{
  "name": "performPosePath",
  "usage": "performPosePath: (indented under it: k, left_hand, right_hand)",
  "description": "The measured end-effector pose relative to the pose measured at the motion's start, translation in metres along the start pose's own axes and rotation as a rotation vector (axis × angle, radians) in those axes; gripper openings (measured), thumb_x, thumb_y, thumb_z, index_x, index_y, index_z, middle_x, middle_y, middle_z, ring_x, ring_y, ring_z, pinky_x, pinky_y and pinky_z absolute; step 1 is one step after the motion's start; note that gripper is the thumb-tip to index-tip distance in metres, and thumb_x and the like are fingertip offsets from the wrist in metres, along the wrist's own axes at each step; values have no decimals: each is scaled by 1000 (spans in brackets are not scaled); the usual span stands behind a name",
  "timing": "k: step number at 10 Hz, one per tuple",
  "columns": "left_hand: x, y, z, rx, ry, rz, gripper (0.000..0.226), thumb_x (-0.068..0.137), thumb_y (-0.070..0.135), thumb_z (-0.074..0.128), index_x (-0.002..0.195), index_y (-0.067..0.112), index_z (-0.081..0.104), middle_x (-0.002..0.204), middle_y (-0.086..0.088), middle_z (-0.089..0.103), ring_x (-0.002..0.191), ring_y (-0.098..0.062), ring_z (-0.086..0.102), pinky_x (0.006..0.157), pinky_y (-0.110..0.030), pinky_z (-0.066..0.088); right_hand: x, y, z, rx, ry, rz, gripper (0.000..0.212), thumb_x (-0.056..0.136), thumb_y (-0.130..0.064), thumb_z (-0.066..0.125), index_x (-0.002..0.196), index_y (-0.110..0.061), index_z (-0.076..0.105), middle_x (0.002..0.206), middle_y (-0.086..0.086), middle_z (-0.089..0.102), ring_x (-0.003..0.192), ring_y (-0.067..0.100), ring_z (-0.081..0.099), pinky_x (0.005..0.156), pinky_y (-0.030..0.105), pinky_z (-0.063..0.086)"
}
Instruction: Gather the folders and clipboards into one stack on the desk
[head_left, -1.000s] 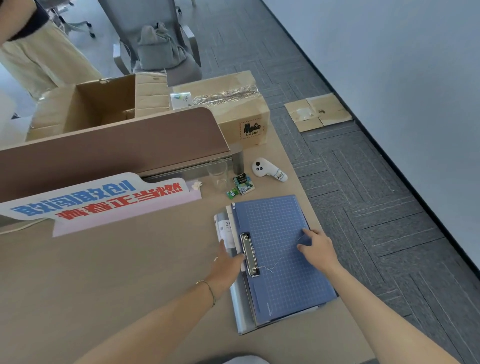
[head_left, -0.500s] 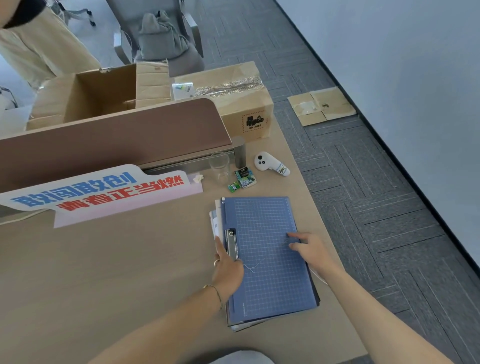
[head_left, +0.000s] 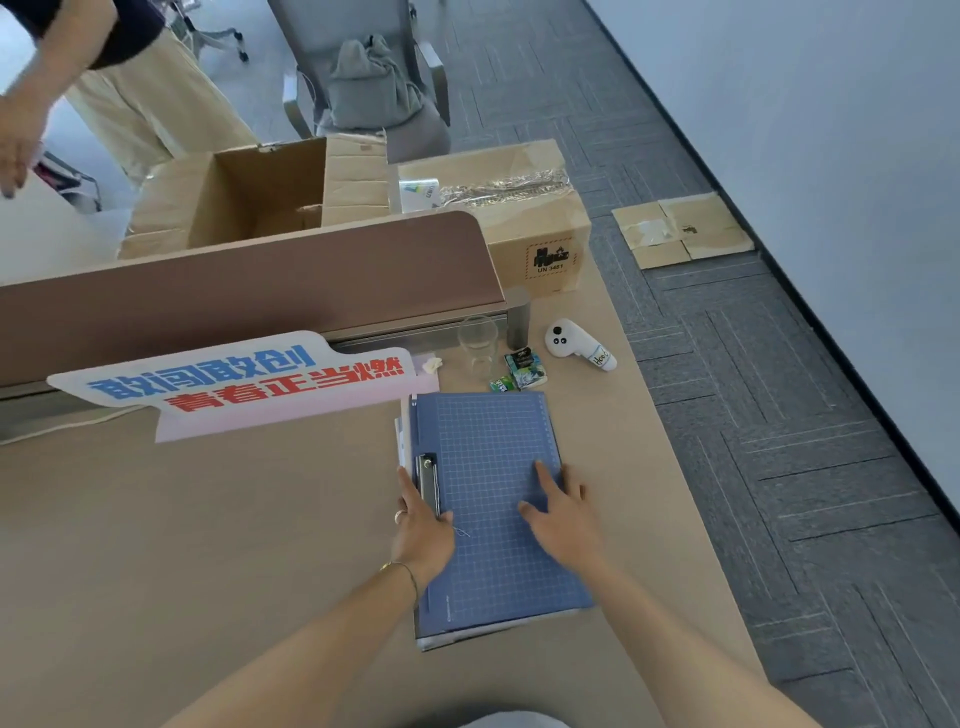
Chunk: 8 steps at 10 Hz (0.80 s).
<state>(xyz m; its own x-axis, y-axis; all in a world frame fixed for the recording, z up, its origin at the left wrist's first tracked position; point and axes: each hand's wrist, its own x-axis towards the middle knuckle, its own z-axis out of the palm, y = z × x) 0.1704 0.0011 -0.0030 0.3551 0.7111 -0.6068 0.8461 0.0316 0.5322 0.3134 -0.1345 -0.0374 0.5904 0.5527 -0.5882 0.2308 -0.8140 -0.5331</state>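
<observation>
A blue gridded clipboard (head_left: 488, 441) with a metal clip lies on top of a stack on the tan desk (head_left: 208, 545). White and grey edges of folders (head_left: 401, 441) peek out along its left side and lower edge. My left hand (head_left: 421, 525) rests flat against the stack's left edge, beside the clip, fingers spread. My right hand (head_left: 561, 514) lies flat on the clipboard's right half, fingers apart. Neither hand grips anything.
A slogan sign (head_left: 234, 384) leans against the brown divider (head_left: 249, 291). A clear glass (head_left: 477, 343), small packets (head_left: 524, 370) and a white controller (head_left: 576, 345) sit just beyond the stack. Cardboard boxes (head_left: 535, 223) stand behind. Another person (head_left: 104, 78) stands at far left.
The stack has been squared up: the clipboard swung from tilted to straight and the folders beneath now line up under it. Both hands shifted with it.
</observation>
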Motion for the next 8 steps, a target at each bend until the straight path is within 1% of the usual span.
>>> performPosePath:
  k: [1, 2, 3, 4, 5, 6, 7, 8]
  left_hand:
    - [-3, -1, -3, 0, -49, -7, 91, 102, 19, 49, 156, 27, -23, 161, -25, 23, 142, -39, 42, 113, -51, 40]
    - [-6, 2, -9, -69, -42, -19, 94, 99, 17, 52, 156, 34, -21, 159, -24, 27, 132, -37, 52, 94, -42, 55]
    - [-7, 0, -14, -126, -72, -12, 93, 99, 19, 51, 157, 39, -18, 156, -21, 31, 95, -24, 66, 60, -27, 52]
    - [-6, -2, -19, -140, -74, -7, 85, 100, 29, 47, 157, 39, -15, 154, -18, 35, 71, -19, 63, 52, -28, 48]
    - [-7, -2, -27, -150, -10, 22, 80, 100, 35, 43, 157, 40, -14, 152, -17, 40, 78, -22, 66, 60, -37, 58]
    - [-17, 9, -42, -141, 52, 60, 73, 103, 35, 39, 159, 38, -8, 156, -17, 34, 79, -21, 65, 51, -24, 52]
    - [-33, 35, -60, -224, 153, 243, 65, 106, 32, 39, 160, 36, 2, 162, -3, 30, 101, -10, 61, 65, -8, 50]
    - [-49, 70, -81, -468, 186, 530, 61, 107, 28, 40, 159, 39, 10, 161, 14, 28, 131, 11, 42, 112, -29, 40]
  right_hand:
    - [2, 1, 2, -80, 19, -19, 72, 93, -58, 42, 155, -43, 7, 167, 2, 4, 151, 32, 8, 120, 47, 23]
    - [4, 3, 2, -103, 14, -22, 74, 92, -57, 45, 155, -44, 6, 167, 2, 4, 151, 33, 9, 120, 48, 23]
    - [6, 8, 4, -113, 30, -45, 77, 92, -56, 46, 155, -44, 4, 167, 3, 5, 151, 34, 9, 120, 49, 24]
    - [2, 9, 4, -95, 60, -62, 79, 92, -52, 50, 156, -40, 5, 166, 5, 8, 151, 30, 10, 119, 48, 26]
    - [-3, 9, 7, -19, 109, -101, 80, 92, -45, 56, 156, -36, 9, 165, 6, 6, 151, 27, 9, 120, 46, 26]
    - [-9, 5, 4, 37, 137, -109, 79, 93, -40, 57, 156, -36, 10, 166, 5, -1, 153, 27, 4, 121, 47, 25]
    - [-16, -16, -6, 166, 209, -199, 72, 96, -35, 56, 155, -37, 16, 167, 2, 1, 153, 23, 5, 120, 43, 23]
    - [-29, -66, -29, 326, 376, -381, 61, 97, -32, 54, 152, -36, 26, 165, -4, 14, 152, 13, 12, 122, 42, 22]
